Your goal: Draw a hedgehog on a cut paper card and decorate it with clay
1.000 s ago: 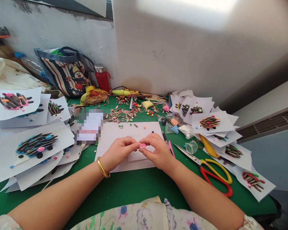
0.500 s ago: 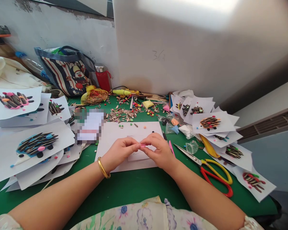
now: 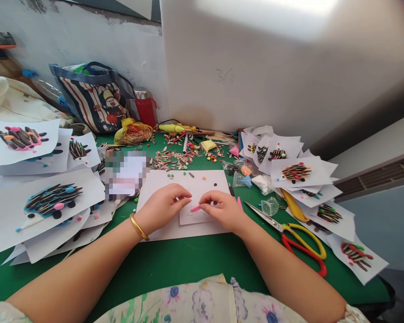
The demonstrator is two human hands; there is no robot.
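A small pink piece of modelling clay (image 3: pixel 195 209) sticks out from between the thumb and forefinger of my right hand (image 3: pixel 224 210), which is pinched on it. It is over a small white paper (image 3: pixel 186 220) with a faint pencil drawing, partly covered by my hand. To the left, my left hand (image 3: pixel 164 204) holds nothing; its thumb and forefinger tips are close but slightly apart. Under both hands lies a larger white sheet (image 3: pixel 151 181), with small green, orange and black balls near its top edge. A pink tool (image 3: pixel 239 203) lies beside my right hand.
Scissors (image 3: pixel 283 229) with red and yellow handles lie to the right. Sunflower seeds (image 3: pixel 170 160) and coloured balls are scattered behind the sheet. Stacks of seed hedgehog pictures (image 3: pixel 63 206) flank both sides. A blurred phone (image 3: pixel 126 175), striped bag (image 3: pixel 87 98) and red bottle (image 3: pixel 145 111) are on the left.
My hands have moved apart. The left hand has let go of the pink clay and shifted left; the right hand keeps it, now lower over the drawing.
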